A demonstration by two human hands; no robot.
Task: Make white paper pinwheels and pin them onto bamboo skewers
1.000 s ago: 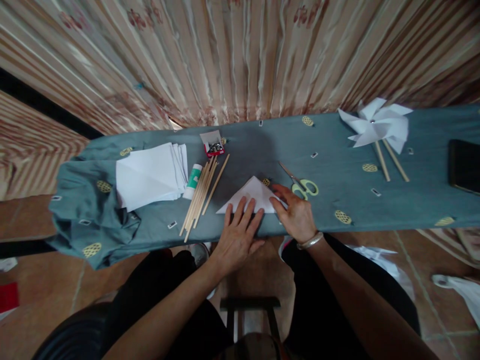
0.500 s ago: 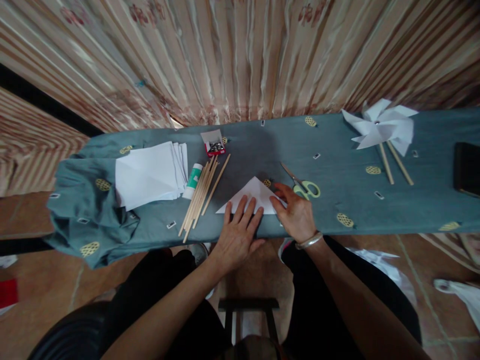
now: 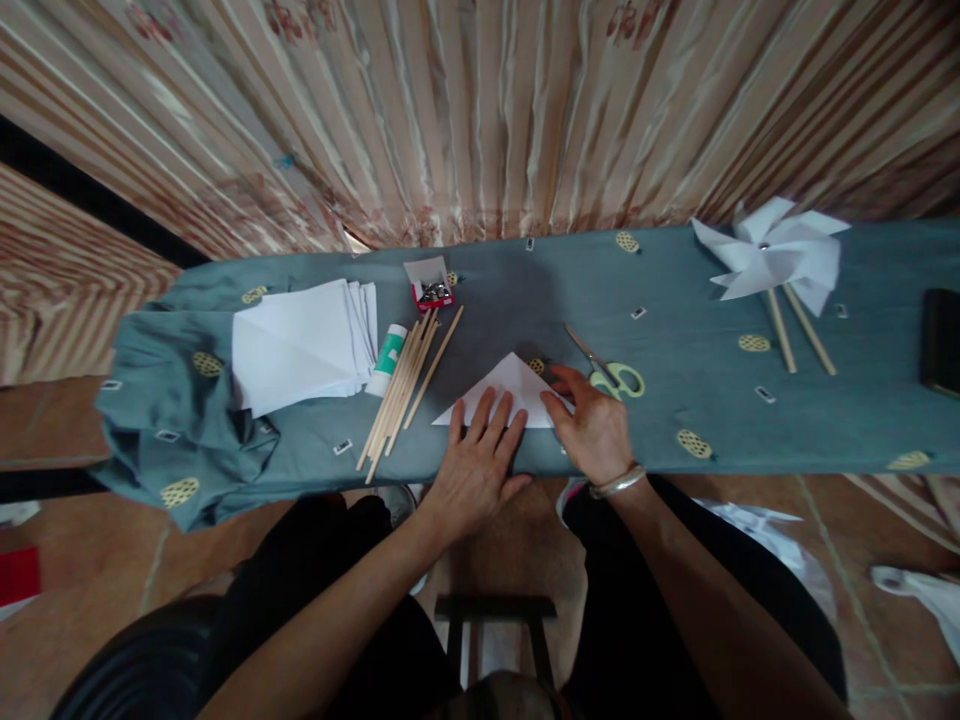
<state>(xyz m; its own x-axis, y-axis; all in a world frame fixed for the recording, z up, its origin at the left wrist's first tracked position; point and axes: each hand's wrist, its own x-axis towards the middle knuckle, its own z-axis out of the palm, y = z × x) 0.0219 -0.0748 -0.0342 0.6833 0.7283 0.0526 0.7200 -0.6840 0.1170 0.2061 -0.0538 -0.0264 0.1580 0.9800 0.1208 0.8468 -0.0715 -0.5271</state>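
Note:
A white sheet of paper (image 3: 514,374), folded into a triangle, lies near the front edge of the cloth with its peak pointing away from me. My left hand (image 3: 480,462) rests flat on its lower middle, fingers spread. At the right corner, my right hand (image 3: 597,428) pinches the paper between thumb and curled fingers. Just beyond that hand lie scissors (image 3: 625,378) with light green handles. Left of the paper are several thin wooden sticks (image 3: 401,395), a glue stick (image 3: 388,360) and a small open box of metal pins (image 3: 433,294).
A stack of white paper (image 3: 300,345) sits at the left on the green tablecloth (image 3: 517,290). Two paper pinwheels (image 3: 780,250) on sticks lie at the far right, near a dark object (image 3: 941,340). A striped curtain (image 3: 480,120) hangs along the back edge.
Both hands stay in nearly the same places on the folded paper. The view has shifted slightly.

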